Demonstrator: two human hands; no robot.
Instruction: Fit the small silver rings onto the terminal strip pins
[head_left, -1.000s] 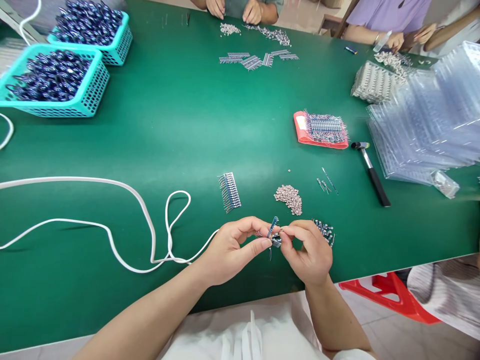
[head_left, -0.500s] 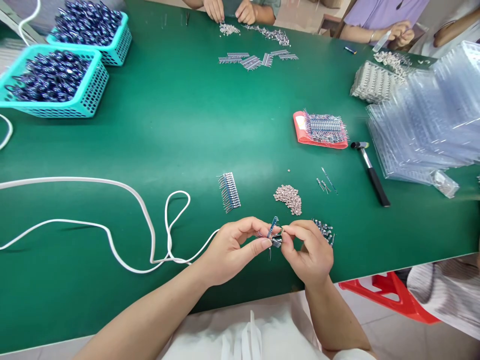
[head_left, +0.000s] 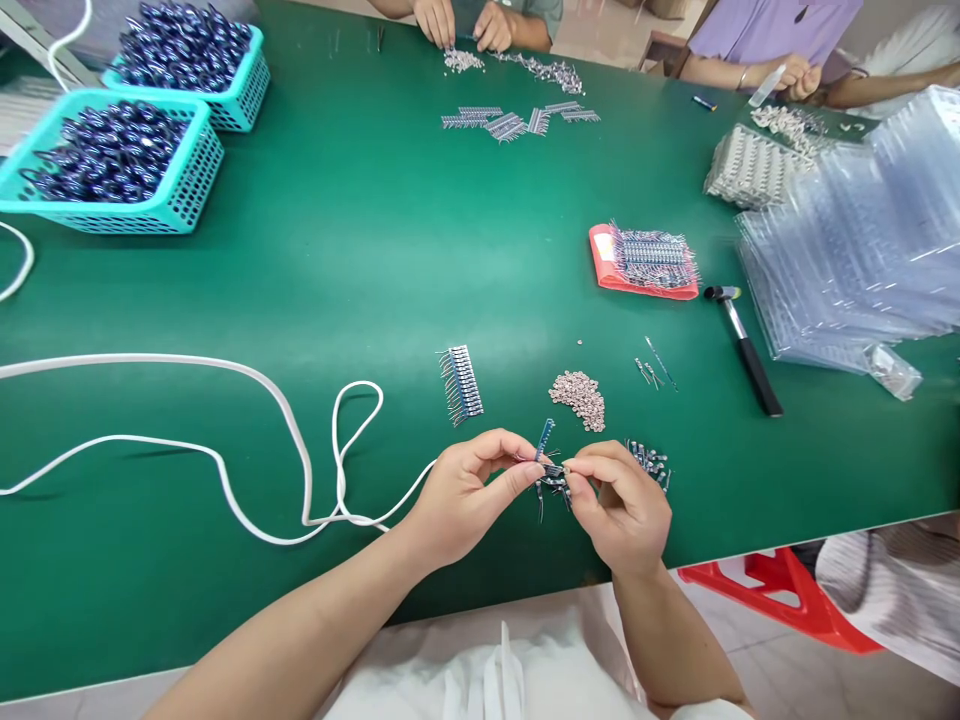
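Between the thumb and fingers of my left hand (head_left: 466, 500) is a narrow blue strip (head_left: 545, 438) with a notched edge, sticking up from the grip. Small dark parts with thin wire leads (head_left: 553, 478) show just below it, between my two hands. My right hand (head_left: 628, 508) is closed in a pinch beside them; whatever sits at its fingertips is too small to make out. Beyond the hands lies a pile of small round beige pieces (head_left: 577, 400). To the left is a comb-like row of parts with leads (head_left: 461, 385). More loose leaded parts (head_left: 651, 462) lie behind my right hand.
White cables (head_left: 300, 450) loop across the left. Two turquoise baskets (head_left: 169, 205) of dark blue glossy pieces stand far left. On the right are a red-wrapped bundle (head_left: 607, 270), a hammer (head_left: 750, 355) and stacked clear plastic trays (head_left: 847, 260). Other people's hands (head_left: 499, 25) work across the table.
My right hand has shifted slightly right, and more of the dark leaded parts shows between my hands. The blue strip stands a little higher in my left hand's grip.
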